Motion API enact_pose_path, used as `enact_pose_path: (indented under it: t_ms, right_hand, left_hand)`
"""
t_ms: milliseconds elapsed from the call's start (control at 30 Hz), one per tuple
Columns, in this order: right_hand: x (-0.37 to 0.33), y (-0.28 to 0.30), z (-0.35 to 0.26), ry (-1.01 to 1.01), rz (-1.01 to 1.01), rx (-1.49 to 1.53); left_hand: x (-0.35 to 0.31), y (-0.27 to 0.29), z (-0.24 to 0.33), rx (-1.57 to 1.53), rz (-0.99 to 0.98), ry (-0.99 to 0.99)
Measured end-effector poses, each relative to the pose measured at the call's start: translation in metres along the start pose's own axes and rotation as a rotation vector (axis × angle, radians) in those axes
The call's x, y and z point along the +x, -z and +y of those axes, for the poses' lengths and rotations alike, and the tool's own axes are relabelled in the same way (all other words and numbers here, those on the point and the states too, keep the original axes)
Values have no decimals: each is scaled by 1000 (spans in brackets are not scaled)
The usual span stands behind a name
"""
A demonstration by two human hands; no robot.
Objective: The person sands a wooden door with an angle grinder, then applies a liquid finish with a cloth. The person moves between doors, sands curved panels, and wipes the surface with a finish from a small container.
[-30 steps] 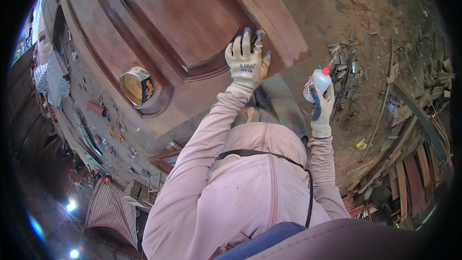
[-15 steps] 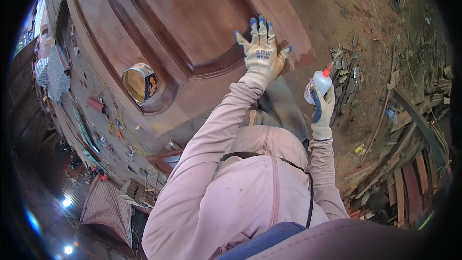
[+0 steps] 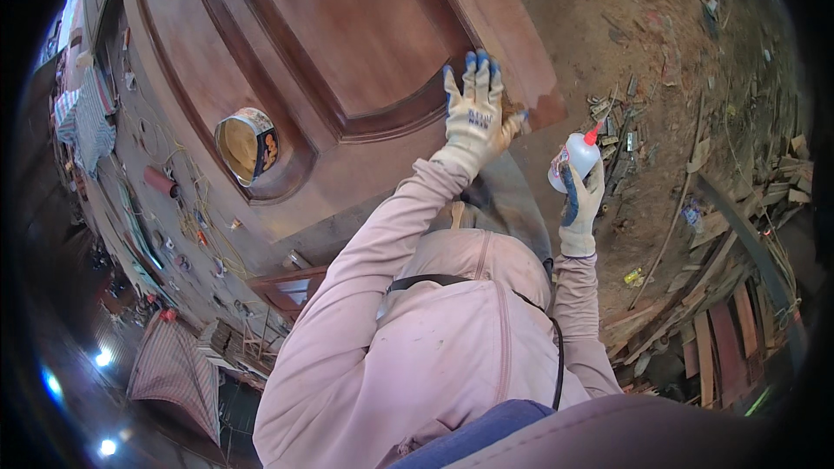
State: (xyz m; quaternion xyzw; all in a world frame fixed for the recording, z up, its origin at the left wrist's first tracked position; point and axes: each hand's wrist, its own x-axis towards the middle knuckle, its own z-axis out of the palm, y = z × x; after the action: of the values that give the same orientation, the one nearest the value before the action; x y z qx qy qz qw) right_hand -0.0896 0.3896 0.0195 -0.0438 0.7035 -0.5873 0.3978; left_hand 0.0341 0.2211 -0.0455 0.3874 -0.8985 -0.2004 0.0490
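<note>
A reddish-brown panelled wooden door (image 3: 365,169) lies in front of me. My left hand (image 3: 475,113), in a white work glove with blue fingertips, rests flat on the door near its right corner, fingers stretched out. Off the door's right edge, my right hand (image 3: 584,204), gloved the same way, is wrapped round a white plastic squeeze bottle (image 3: 580,153) with a red nozzle. The bottle tilts with its nozzle pointing up and to the right. Beside that corner the door shows a darker, wet-looking patch (image 3: 546,108).
An open can (image 3: 221,149) of tan paste stands on the door's left panel. Scrap metal pieces (image 3: 612,126) litter the dirt floor at right, with wood offcuts (image 3: 725,339) piled lower right. Cords (image 3: 204,226) and a red cylinder (image 3: 160,181) lie at left.
My left hand has shifted slightly down and right on the door, its fingers closer together. My right hand still holds the bottle, nearly unmoved. The view has turned slightly.
</note>
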Motion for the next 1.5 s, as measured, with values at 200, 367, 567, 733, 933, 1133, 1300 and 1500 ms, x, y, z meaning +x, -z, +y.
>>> enact_pose_path:
  t_ms: [200,367,567,733,933,1133,1300,1500]
  right_hand:
    - [0,3,7,46,-2,-67]
    - [6,-1,2,-3,-46,-40]
    - [-2,7,8,62,-30,-60]
    - [-3,14,10,64,-6,-80]
    - [-9,16,15,76,12,-53]
    - [-10,7,12,36,-5,-22]
    - [-9,5,7,80,-8,-94]
    - [-1,-1,4,47,-44,-98]
  left_hand:
    - [-50,16,2,-178,-180,-98]
    - [13,4,18,-68,-9,-46]
    - [-54,-13,10,-121,-221,-289]
    - [-13,-3,-23,-35,-144,-381]
    - [-33,12,-23,-18,-78,-165]
    - [-32,0,1,-27,-77,-58]
    - [-30,13,0,-30,-91,-47]
    - [-7,23,-5,-94,-33,-74]
